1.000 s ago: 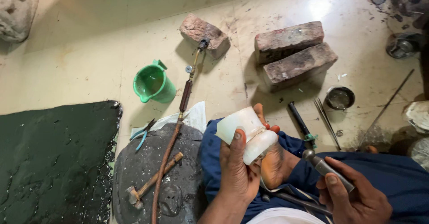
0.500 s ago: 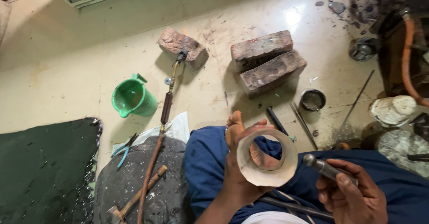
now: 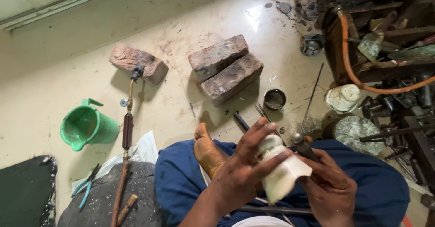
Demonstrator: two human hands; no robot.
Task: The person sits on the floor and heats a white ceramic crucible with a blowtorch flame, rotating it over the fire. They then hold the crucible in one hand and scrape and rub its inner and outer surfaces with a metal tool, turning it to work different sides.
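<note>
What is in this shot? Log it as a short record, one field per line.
setting: pale floor, person seated, viewed from above
left hand: grips a white ring-shaped piece
right hand: holds a dark-handled tool beside the piece
nearby left: green jug, torch with hose
ahead: two stacked bricks, single brick, small metal cup

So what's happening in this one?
A person sits on the floor. The left hand grips a white ring-shaped piece over the lap, while the right hand holds a metal tool against its top. Two bricks, a green jug and a torch lie ahead.
</note>
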